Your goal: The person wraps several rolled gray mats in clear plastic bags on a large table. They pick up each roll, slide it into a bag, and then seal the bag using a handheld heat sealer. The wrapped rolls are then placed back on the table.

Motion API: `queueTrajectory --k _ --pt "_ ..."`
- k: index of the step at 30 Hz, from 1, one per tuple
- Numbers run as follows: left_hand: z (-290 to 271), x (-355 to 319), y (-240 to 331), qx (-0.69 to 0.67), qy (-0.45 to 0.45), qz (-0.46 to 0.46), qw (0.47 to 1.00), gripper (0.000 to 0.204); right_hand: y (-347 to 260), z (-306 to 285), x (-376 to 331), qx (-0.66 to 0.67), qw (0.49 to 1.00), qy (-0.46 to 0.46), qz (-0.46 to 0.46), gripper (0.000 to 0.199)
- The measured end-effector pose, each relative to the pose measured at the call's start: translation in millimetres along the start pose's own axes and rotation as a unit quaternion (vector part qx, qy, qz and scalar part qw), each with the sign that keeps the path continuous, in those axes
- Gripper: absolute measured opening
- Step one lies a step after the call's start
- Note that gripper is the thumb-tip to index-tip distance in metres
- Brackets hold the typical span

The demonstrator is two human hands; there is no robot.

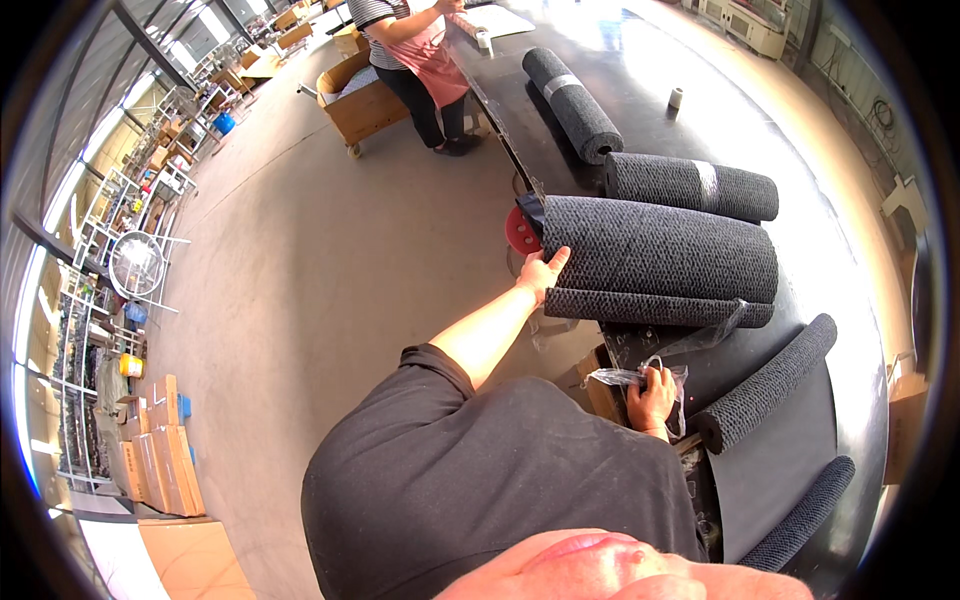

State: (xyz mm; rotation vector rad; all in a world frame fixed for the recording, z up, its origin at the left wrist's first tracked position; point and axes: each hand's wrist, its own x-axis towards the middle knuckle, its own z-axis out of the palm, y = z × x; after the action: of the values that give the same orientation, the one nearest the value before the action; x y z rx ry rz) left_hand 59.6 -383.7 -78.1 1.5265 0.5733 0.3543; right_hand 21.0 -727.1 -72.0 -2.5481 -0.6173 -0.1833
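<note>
A thick roll of dark grey textured matting [660, 250] lies across the near part of the black table, its loose edge running along the side toward me. My left hand [541, 277] grips its left end, thumb on the outer surface and fingers round the end. From the roll's lower right, a strip of clear plastic film [715, 331] stretches down to my right hand [652, 399]. That hand is closed on the crumpled film at the table's near edge; part of the fingers is hidden.
Beyond lie two banded mat rolls [735, 187] [570, 105]. To the right are a thinner roll [775, 385], a flat dark sheet [785, 480] and another roll [805, 515]. A small tape roll [676, 97] stands farther off. A red stool [519, 232] is beside the table; a person [415, 60] works near a cart [360, 105].
</note>
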Motion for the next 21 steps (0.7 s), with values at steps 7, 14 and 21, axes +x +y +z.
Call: queueTrajectory --k 7,14,21 --pt "-10.2 6.2 -12.8 0.018 0.024 0.017 0.999 0.076 -2.0 2.4 1.6 -0.004 1.0 0.005 -0.025 0.022" --pt "-6.5 4.1 30.3 0.026 -0.038 0.044 0.998 0.074 -27.5 1.8 -12.3 -0.031 0.996 0.004 0.088 0.034" --pt "-45.1 -0.9 51.3 0.012 -0.266 -0.034 0.963 0.063 -154.1 91.3 -74.2 0.189 0.945 -0.267 -0.024 0.038"
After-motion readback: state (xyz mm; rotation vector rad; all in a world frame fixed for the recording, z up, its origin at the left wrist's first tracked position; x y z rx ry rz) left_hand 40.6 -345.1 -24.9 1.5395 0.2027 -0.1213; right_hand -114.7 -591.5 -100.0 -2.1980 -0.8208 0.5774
